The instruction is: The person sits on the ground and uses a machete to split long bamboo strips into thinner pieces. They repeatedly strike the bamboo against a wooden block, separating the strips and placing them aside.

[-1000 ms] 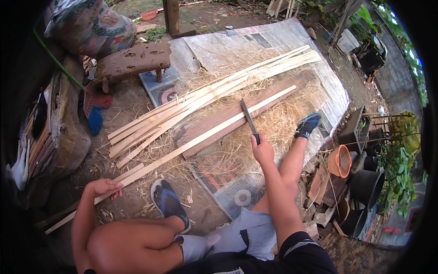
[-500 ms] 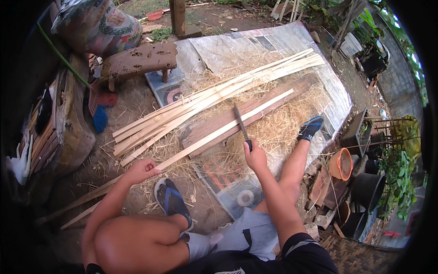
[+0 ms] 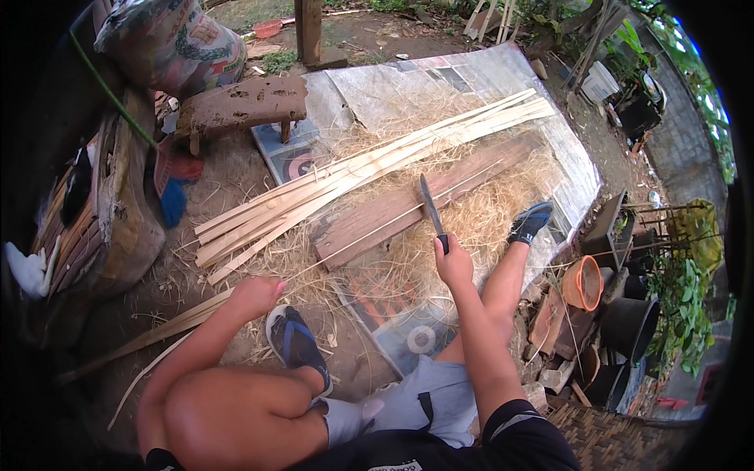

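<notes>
We've got our left hand (image 3: 259, 297) clamped on a thin strip (image 3: 353, 243) running far and right over the brown plank (image 3: 363, 220), our right hand (image 3: 454, 264) wrapped round a knife (image 3: 430, 206), blade across it

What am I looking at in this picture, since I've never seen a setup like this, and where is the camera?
No robot here: these are a person's two bare hands. The picture comes from a wide fisheye camera worn on the head, looking down, so straight edges bend near the rim.

On the ground lies a flat silver-grey printed sheet, strewn with curly straw-coloured shavings. On it rest a bundle of long pale wooden-looking strips and a long brown wooden board.

The left hand grips a single thin pale strip, which stretches across the board. The right hand holds a black-handled knife with a straight dark blade. The blade crosses the strip in view; whether they touch, I can't tell.
</notes>
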A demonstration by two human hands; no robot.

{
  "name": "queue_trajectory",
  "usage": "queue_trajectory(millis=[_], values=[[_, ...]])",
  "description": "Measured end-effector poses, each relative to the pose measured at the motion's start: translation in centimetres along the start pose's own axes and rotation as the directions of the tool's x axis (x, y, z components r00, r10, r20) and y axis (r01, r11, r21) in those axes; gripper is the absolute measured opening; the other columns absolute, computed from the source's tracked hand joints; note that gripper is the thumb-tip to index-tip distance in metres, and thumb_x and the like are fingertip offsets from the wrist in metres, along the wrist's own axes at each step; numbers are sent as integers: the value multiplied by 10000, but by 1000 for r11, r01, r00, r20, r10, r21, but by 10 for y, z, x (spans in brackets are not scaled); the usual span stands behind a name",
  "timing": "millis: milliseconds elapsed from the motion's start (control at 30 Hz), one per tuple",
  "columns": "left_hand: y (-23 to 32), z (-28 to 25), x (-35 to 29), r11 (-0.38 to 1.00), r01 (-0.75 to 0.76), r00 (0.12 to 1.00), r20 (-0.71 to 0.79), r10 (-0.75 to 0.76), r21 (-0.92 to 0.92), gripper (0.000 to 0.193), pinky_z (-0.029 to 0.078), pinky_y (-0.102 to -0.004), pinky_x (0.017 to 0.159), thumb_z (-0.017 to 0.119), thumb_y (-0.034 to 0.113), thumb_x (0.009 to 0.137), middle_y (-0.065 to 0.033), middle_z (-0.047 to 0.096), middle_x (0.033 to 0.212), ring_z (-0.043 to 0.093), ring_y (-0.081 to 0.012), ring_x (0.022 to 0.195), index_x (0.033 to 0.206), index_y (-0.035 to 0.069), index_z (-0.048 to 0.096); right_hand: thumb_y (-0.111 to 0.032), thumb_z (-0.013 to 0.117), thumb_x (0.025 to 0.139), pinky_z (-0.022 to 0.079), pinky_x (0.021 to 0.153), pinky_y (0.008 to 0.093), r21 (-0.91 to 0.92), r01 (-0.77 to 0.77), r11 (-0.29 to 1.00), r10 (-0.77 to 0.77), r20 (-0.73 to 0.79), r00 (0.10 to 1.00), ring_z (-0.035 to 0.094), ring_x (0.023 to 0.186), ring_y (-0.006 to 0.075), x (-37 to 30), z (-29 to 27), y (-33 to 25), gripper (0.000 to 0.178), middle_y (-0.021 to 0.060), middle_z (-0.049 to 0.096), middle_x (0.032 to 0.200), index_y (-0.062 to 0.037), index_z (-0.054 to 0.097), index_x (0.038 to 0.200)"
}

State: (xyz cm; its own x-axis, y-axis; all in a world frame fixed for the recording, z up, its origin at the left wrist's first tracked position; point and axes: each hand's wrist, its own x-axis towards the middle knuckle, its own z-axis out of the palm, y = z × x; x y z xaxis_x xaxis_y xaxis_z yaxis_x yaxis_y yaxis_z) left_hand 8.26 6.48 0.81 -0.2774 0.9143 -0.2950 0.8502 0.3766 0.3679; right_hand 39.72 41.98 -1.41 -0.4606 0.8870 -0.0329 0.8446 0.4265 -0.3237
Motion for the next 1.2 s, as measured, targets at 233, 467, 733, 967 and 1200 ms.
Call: queue_trajectory(millis=[233, 467, 733, 967, 1200], values=[[3, 2, 15, 969, 54, 997, 58, -41, -243, 478, 527, -511, 784, 414, 335, 1074, -217, 677, 755, 660, -437, 775, 842, 23, 691, -486, 560, 1008, 550, 584, 507, 9, 595, 804, -568, 306, 764, 712, 706, 390, -95, 1, -99, 416, 162, 728, 828, -179, 587, 1287], [-16, -2, -6, 903, 207, 966, 223, -128, -377, 539, 539, -432, 690, 397, 382, 1095, -166, 670, 695, 674, -300, 665, 855, 0, 692, -486, 507, 1032, 544, 684, 571, -13, -62, 998, 62, 10, 998, 705, 784, 459, -3, 10, -20, 415, 220, 728, 851, -137, 589, 1242], [-43, -2, -7, 547, 461, 864, 495, -95, -699, 541, 428, -282, 494, 379, 432, 1112, -10, 527, 633, 483, -116, 515, 817, 38, 603, -541, 577, 988, 564, 566, 477, 57, 383, 922, -387, 170, 907, 711, 647, 366, -76, 27, -61, 462, 165, 705, 798, -200, 612, 1299], [-43, -15, -7, 628, 442, 878, 452, -156, -641, 540, 432, -299, 531, 380, 431, 1114, -2, 530, 639, 472, -110, 541, 805, 49, 605, -514, 596, 983, 568, 593, 488, -19, 499, 866, -489, 172, 855, 714, 669, 374, -88, 16, -75, 485, 164, 705, 733, -173, 603, 1327], [-35, -10, -4, 761, 349, 911, 388, -139, -547, 536, 462, -341, 582, 379, 411, 1109, -30, 560, 634, 518, -149, 555, 816, 40, 632, -539, 605, 974, 553, 521, 446, -14, 688, 725, -661, 267, 702, 719, 639, 337, -97, 5, -81, 526, 147, 706, 737, -184, 578, 1361]])
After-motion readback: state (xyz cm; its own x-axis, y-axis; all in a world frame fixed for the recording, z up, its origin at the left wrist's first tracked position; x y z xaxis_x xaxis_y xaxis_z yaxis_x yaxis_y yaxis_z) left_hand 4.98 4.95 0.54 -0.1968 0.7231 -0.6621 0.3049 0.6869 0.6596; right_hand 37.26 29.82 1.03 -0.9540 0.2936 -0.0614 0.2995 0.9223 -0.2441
